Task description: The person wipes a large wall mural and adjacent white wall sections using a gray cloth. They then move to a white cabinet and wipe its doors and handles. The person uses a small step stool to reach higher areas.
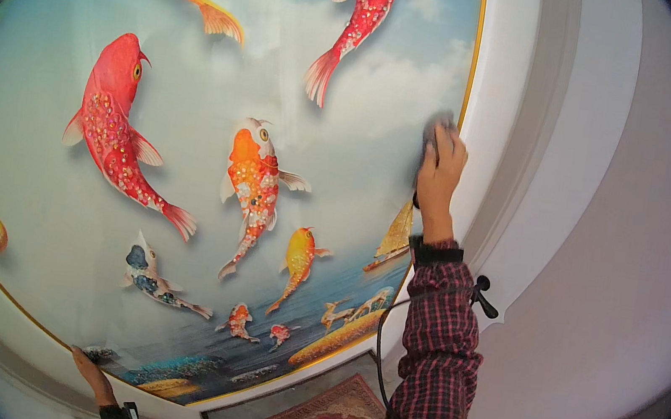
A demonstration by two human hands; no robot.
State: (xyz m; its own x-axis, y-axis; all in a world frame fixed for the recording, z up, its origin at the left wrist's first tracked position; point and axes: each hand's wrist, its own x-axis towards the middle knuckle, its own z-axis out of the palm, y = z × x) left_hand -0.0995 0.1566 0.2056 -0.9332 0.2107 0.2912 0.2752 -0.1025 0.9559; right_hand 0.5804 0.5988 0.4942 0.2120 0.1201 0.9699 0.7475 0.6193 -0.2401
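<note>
A large glossy picture [210,98] of koi carp with raised, gem-like scales fills most of the view. Near its right edge, my right hand [443,166] holds a blurred grey cloth [439,124] against the surface, beside the thin gold frame [475,50]. My left hand [94,376] is at the lower left edge of the frame, touching it; its fingertips are partly hidden. Just by those fingertips is a dark grey patch [99,353], and I cannot tell whether it is painted or a separate thing.
A white moulding [497,91] borders the picture on the right, with a plain wall [595,263] beyond. A black handle-like fitting [483,297] juts out by my right forearm. A black cable [379,349] hangs along that sleeve. Below lies a patterned red rug [348,405].
</note>
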